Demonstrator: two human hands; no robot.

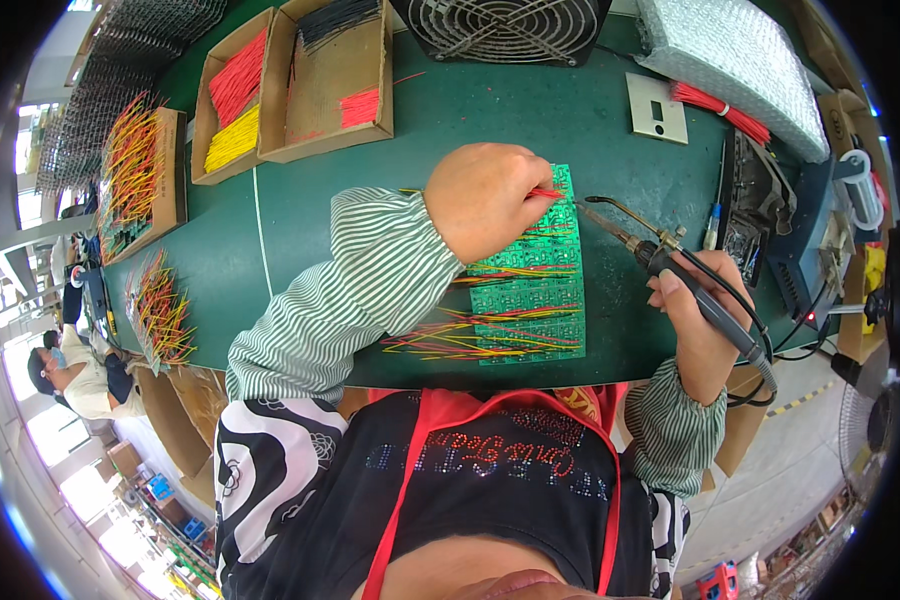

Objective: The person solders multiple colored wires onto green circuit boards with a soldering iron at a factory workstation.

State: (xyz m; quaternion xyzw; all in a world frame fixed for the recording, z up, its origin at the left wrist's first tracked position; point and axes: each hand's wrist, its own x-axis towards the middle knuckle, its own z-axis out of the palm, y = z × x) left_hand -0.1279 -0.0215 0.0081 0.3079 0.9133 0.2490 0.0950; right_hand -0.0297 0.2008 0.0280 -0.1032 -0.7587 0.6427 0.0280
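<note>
My left hand [485,203] is closed in a pinch on red wires [544,192], over the far end of a green circuit board panel [530,295]. In my right hand [698,308] is a soldering iron [705,300] with a dark grey handle and a thin solder feed tube [618,207] alongside. Its tip points left, close to the panel's far right edge and the wires; whether it touches cannot be made out. Red and yellow wires [440,340] stick out leftward from the panel's nearer rows. My left hand covers part of the panel's far left side.
Cardboard boxes [327,146] at the far left hold red, yellow and black wires. Wired boards [160,315] lie at the left. A fan [510,30] stands at the back. Bubble wrap [735,65], a bundle of red wires [720,110] and a blue soldering station [805,240] sit right.
</note>
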